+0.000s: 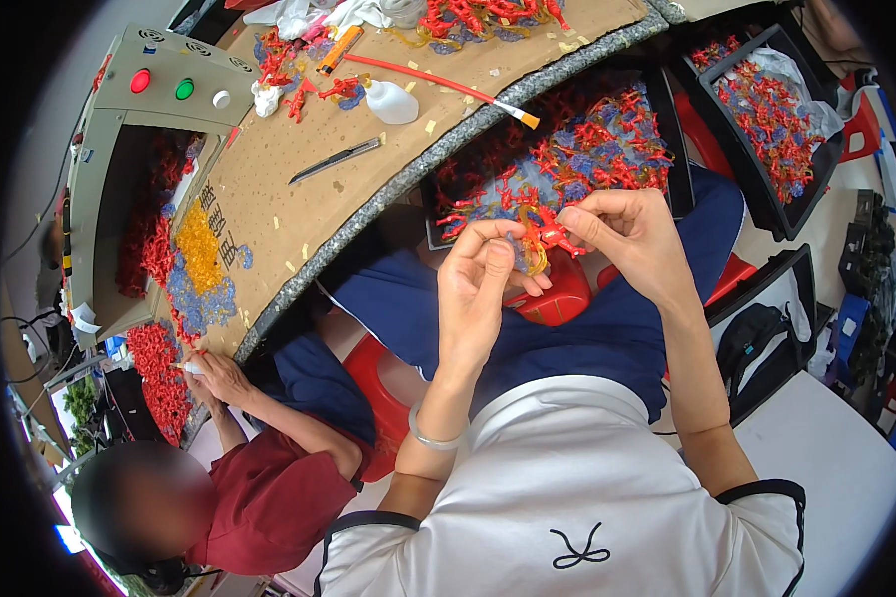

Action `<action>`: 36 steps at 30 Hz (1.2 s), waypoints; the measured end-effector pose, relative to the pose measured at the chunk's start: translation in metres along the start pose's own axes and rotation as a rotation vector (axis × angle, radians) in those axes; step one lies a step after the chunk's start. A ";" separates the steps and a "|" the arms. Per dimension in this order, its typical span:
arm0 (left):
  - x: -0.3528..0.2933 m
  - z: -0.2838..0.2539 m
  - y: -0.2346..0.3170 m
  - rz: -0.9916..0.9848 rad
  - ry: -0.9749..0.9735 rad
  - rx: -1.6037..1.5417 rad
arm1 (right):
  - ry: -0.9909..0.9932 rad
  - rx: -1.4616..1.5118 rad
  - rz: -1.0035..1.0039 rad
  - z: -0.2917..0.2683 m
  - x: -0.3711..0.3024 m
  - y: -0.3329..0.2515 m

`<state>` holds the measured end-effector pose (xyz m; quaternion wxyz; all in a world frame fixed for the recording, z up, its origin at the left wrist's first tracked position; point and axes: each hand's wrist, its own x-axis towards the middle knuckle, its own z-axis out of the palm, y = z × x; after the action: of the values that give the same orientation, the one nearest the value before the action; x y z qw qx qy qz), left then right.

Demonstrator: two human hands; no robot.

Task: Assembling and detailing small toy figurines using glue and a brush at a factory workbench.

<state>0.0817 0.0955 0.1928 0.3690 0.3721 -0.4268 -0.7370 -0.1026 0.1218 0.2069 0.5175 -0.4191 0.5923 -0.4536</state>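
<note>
Above my lap I hold a small red plastic figure (554, 233) with translucent yellow and blue pieces around it. My left hand (476, 284) is closed on its yellow and blue side, thumb against the fingers. On the other side, my right hand (627, 234) pinches a red end of the figure between thumb and forefinger. Just beyond both hands lies a heap of similar red figures and blue pieces (597, 139) in a black tray (679, 149). How the pieces join between my fingers is too small to make out.
The brown-covered bench (309, 224) carries a knife (335, 160), white bottle (391, 102), red-handled brush (438, 78) and orange cutter (339, 50). To the left, a co-worker in a dark red shirt (274, 507) works beside a machine (184, 85). Another filled black crate (737, 184) stands right.
</note>
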 end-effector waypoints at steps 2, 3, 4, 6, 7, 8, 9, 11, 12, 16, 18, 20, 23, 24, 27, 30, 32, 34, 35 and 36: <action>0.000 0.000 0.001 0.006 -0.011 0.025 | 0.008 -0.009 -0.001 0.001 0.000 -0.001; 0.000 0.000 0.001 0.006 -0.011 0.025 | 0.011 -0.004 -0.001 0.001 -0.001 -0.001; 0.000 0.001 0.001 -0.015 -0.015 0.004 | 0.015 0.001 0.000 0.001 -0.001 -0.001; 0.000 0.000 0.001 -0.036 -0.019 -0.016 | 0.040 -0.055 -0.006 0.002 -0.002 -0.006; -0.001 0.000 0.000 -0.050 -0.032 -0.005 | 0.064 -0.110 -0.011 0.003 -0.002 -0.008; -0.001 -0.001 0.000 -0.064 -0.044 0.007 | 0.064 -0.110 -0.011 0.004 -0.002 -0.008; -0.002 0.000 0.000 -0.064 -0.045 0.007 | 0.064 -0.129 -0.026 0.004 -0.002 -0.009; -0.002 0.000 0.001 -0.094 -0.037 0.003 | 0.063 -0.147 -0.040 0.005 -0.002 -0.008; -0.002 0.001 0.002 -0.095 -0.039 0.003 | 0.049 -0.119 -0.055 0.005 -0.001 -0.005; -0.002 0.003 0.004 -0.194 -0.068 -0.074 | 0.024 -0.061 -0.091 0.006 -0.001 -0.003; -0.002 0.002 0.005 -0.246 -0.075 -0.125 | 0.010 -0.046 -0.091 0.008 -0.002 -0.008; -0.001 0.001 0.009 -0.329 -0.166 -0.195 | -0.003 -0.032 -0.090 0.010 -0.004 -0.015; -0.004 0.003 0.006 -0.356 -0.180 -0.266 | -0.008 0.012 -0.081 0.011 -0.005 -0.021; -0.005 0.003 0.005 -0.355 -0.181 -0.266 | -0.011 -0.004 -0.078 0.010 -0.004 -0.019; -0.005 0.004 0.003 -0.371 -0.224 -0.265 | -0.004 0.026 -0.069 0.012 -0.005 -0.013; -0.005 0.005 0.002 -0.359 -0.220 -0.229 | 0.001 0.003 -0.096 0.009 -0.003 -0.006; -0.007 0.006 0.002 -0.294 -0.143 -0.140 | -0.004 -0.067 -0.128 0.006 -0.002 -0.003; -0.008 0.007 0.001 -0.210 -0.146 -0.092 | -0.005 -0.063 -0.094 0.004 -0.002 -0.001; -0.008 0.007 0.000 -0.124 -0.148 -0.044 | -0.003 -0.062 -0.094 0.004 -0.002 0.002; -0.009 0.008 0.001 -0.125 -0.148 -0.044 | 0.017 -0.036 -0.079 0.004 0.000 0.006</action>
<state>0.0787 0.1055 0.1990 0.2978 0.3342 -0.4127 -0.7933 -0.0988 0.1229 0.2013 0.4865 -0.4473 0.5877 -0.4667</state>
